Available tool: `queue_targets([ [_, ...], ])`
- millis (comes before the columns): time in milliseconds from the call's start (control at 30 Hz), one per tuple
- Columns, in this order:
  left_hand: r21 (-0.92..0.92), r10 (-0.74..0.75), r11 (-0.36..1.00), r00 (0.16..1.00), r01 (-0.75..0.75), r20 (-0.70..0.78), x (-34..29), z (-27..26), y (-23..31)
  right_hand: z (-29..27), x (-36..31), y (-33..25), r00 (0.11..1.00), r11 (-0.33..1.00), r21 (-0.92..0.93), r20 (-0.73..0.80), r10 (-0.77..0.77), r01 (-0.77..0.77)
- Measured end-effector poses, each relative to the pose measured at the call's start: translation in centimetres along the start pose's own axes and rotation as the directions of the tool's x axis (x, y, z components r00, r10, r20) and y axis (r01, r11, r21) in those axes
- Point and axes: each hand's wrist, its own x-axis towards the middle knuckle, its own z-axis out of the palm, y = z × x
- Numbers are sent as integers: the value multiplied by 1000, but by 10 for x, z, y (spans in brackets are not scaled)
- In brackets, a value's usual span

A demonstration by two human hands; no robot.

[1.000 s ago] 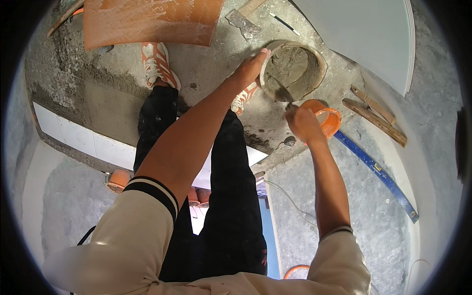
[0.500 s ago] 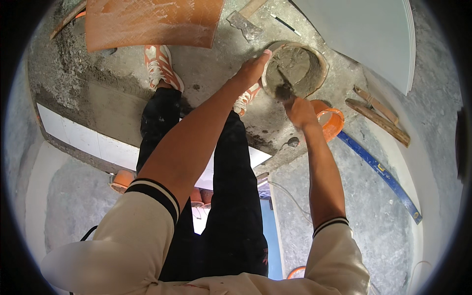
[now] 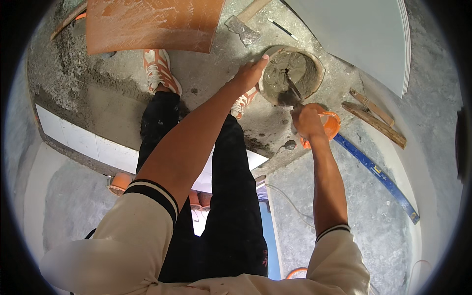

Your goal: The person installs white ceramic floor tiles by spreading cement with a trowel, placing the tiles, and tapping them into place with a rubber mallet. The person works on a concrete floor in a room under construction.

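A round bucket of wet grey mortar stands on the floor ahead of me, slightly right. My left hand is closed on its left rim, thumb on top. In my right hand is a trowel, gripped by its handle at the near side of the bucket. The blade slants into the bucket, its tip at the mortar. Just beyond my right wrist sits an orange bucket, partly hidden by the hand.
A hammer and a black-and-white marker lie beyond the bucket. Large grey panels stand at the far right. Wood pieces and a blue spirit level lie right. An orange-brown sheet and white tiles are left.
My right hand has drawn slightly back and right with the trowel, and more of the blade shows, turned edge-up. My left hand keeps its hold on the rim.
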Motion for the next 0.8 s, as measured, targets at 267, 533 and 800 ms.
queue_targets([
  [267,100,13,995,997,-6,-74,-2,9,-10,1,26,-42,979,994,27,177,103,-110],
  [533,70,-89,994,994,85,61,-18,-1,14,-53,-21,-37,920,725,568,275,279,-389],
  [800,61,-72,996,997,70,23,-19,-8,2,-51,-6,-29,974,918,372,220,59,-140],
])
